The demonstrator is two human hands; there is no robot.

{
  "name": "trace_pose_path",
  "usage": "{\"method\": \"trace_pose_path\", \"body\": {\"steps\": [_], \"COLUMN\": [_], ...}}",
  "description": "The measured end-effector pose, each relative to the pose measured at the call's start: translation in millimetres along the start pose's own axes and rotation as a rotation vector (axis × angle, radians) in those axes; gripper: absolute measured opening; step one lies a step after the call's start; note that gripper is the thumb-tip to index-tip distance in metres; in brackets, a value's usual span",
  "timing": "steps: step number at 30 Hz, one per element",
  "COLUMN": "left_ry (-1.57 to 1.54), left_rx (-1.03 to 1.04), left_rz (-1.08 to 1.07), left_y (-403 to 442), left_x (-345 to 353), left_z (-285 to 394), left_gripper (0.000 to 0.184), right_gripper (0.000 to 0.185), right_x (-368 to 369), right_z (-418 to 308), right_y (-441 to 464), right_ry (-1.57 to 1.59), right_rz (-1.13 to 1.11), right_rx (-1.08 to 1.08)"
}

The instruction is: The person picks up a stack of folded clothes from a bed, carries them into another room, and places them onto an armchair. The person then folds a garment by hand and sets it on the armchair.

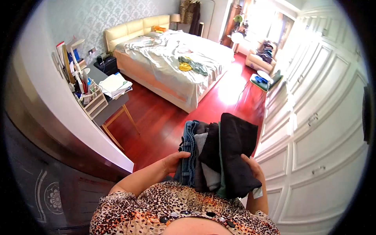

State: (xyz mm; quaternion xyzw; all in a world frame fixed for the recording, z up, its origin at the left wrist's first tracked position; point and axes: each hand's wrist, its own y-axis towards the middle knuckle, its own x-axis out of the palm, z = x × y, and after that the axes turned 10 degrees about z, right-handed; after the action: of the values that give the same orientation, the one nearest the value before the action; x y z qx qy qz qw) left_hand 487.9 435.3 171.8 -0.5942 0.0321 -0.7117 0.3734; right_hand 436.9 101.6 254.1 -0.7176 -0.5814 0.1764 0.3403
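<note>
Holding a bundle of folded clothes at about 5 o'clock, both hands: left hand has its grip closed on the blue jeans end, right hand closed on the black garment side. Grey and green layers sit between. Rumpled bed's near 12, counter with papers around 9, white cabinets at 3.

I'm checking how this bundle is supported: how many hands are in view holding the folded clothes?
2. The right hand grips the blue denim at one end; the left hand is against the black cloth at the other. Some fingers are hidden.
</note>
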Motion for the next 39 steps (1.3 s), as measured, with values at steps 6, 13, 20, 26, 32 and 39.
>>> {"method": "trace_pose_path", "body": {"steps": [6, 13, 20, 26, 32, 39], "left_ry": [-0.033, -0.03, -0.027, -0.007, -0.064, -0.231], "left_rx": [-0.043, -0.066, -0.247, -0.254, -0.244, -0.228], "left_rz": [-0.084, -0.176, -0.21, -0.184, -0.178, -0.096], "left_y": [40, 85, 91, 104, 131, 115], "left_x": [-8, 19, 33, 33, 36, 6], "left_z": [13, 34, 43, 56, 56, 55], "left_gripper": [0.051, 0.052, 0.049, 0.046, 0.044, 0.048], "right_gripper": [0.05, 0.039, 0.031, 0.03, 0.03, 0.031], "right_x": [-6, -18, -4, 7, 1, -2], "right_z": [-22, -50, -38, -50, -62, -84], "right_y": [22, 6, -36, -27, -15, 42], "right_ry": [-0.077, 0.002, 0.133, 0.247, 0.13, -0.162], "right_rz": [0.001, 0.197, 0.326, 0.337, 0.202, 0.233], "right_rx": [0.002, -0.067, -0.131, -0.147, -0.327, -0.076]}}
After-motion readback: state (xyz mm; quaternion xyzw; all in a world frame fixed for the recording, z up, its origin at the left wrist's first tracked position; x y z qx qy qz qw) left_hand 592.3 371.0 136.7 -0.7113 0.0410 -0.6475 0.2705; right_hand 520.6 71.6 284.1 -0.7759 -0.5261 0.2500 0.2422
